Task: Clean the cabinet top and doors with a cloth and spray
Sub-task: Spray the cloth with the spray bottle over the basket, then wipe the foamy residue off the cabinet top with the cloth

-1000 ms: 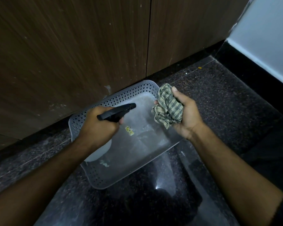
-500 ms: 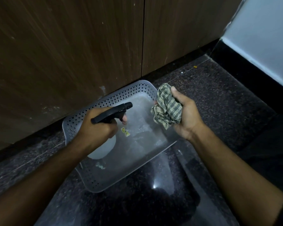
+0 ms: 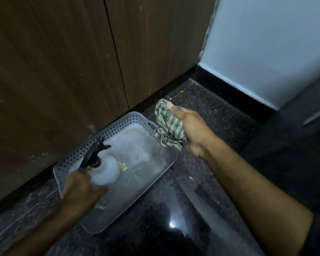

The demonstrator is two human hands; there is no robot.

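Note:
A white spray bottle [image 3: 105,170] with a black trigger head stands in the grey perforated basket [image 3: 116,122] on the dark floor. My left hand [image 3: 81,189] wraps the bottle's lower side, low in the basket. My right hand [image 3: 190,130] holds a crumpled green checked cloth [image 3: 169,126] above the basket's right end. Brown wooden cabinet doors [image 3: 63,61] rise just behind the basket, with a thin seam between two doors.
The dark speckled stone floor [image 3: 211,111] runs right to a black skirting and a pale wall [image 3: 266,43]. A small yellow sticker [image 3: 122,165] lies on the basket's bottom. A bright light glints on the floor near me.
My left hand has lowered the spray bottle into the basket and slid from the trigger to the bottle's body. My right hand with the cloth has drifted right and slightly up.

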